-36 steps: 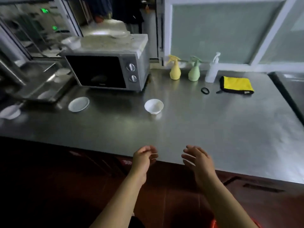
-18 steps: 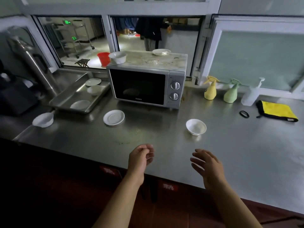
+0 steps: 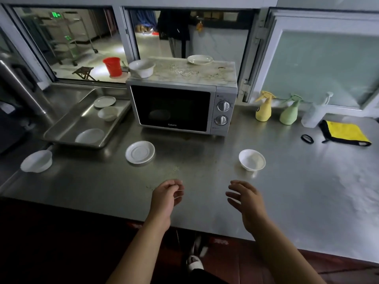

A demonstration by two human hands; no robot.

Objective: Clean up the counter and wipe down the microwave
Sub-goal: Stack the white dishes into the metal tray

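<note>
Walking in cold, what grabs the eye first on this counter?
Probably the silver microwave at the back, its top speckled with crumbs and carrying a white bowl and a plate. Next, the bright yellow cloth at far right, and two empty hands, left hand and right hand, hovering over the steel counter.

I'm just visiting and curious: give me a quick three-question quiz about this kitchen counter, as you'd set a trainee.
1. True or false: the microwave door is open.
2. How many dishes lie inside the metal tray?
3. Which thing lies nearest the yellow cloth? A) the red bucket B) the black ring C) the saucer

Key
1. False: the door is closed, and a bowl and a plate stand on its dirty top.
2. Three.
3. B. Both the left hand and the right hand hover empty over the counter.
</note>
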